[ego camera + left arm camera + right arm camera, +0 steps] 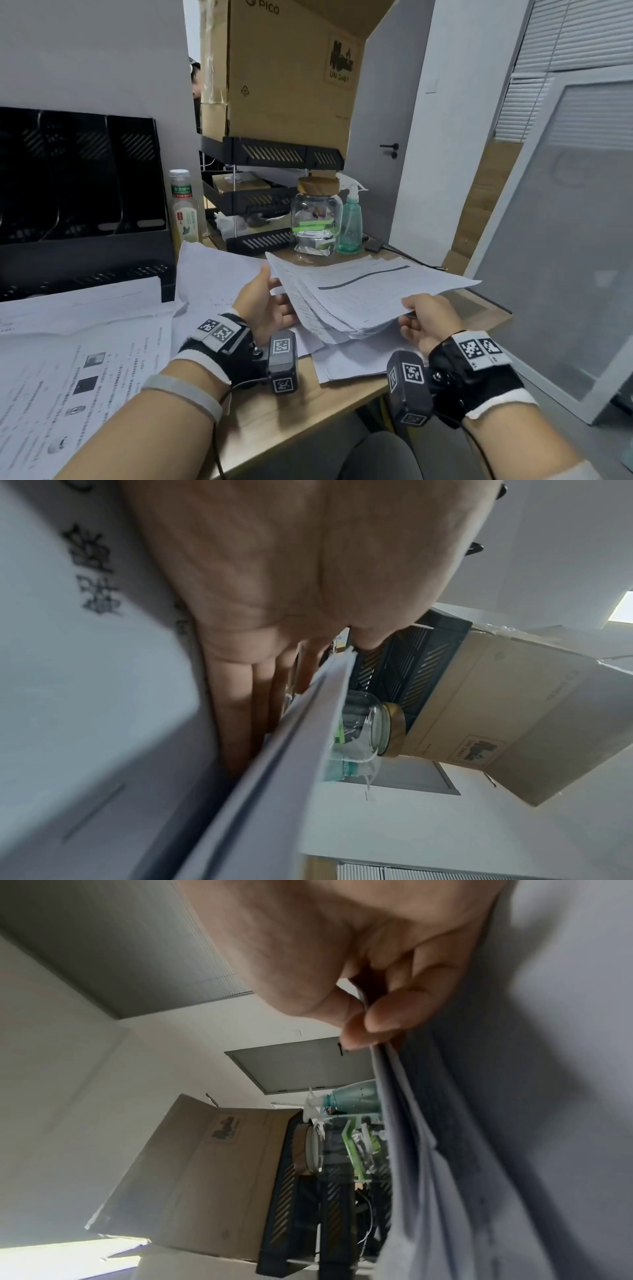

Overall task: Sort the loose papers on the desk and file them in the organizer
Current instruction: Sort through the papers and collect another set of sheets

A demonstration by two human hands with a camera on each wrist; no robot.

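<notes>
A thick stack of printed papers (359,291) is lifted off the wooden desk between both hands. My left hand (274,294) grips its left edge, thumb on top and fingers underneath; the left wrist view shows those fingers (240,710) lying flat against the stack (274,777). My right hand (411,311) pinches the stack's near right corner, and in the right wrist view thumb and fingers (387,1018) close on the sheets (428,1150). The black upright file organizer (78,192) stands at the back left. More loose sheets (68,359) cover the desk on the left and lie under the stack (359,363).
A drink bottle (183,209) stands beside the organizer. Behind the stack are a black tiered tray rack (263,202), a glass jar (317,219) and a green spray bottle (351,219). A cardboard box (291,68) sits on the rack. A glass partition (565,240) borders the right.
</notes>
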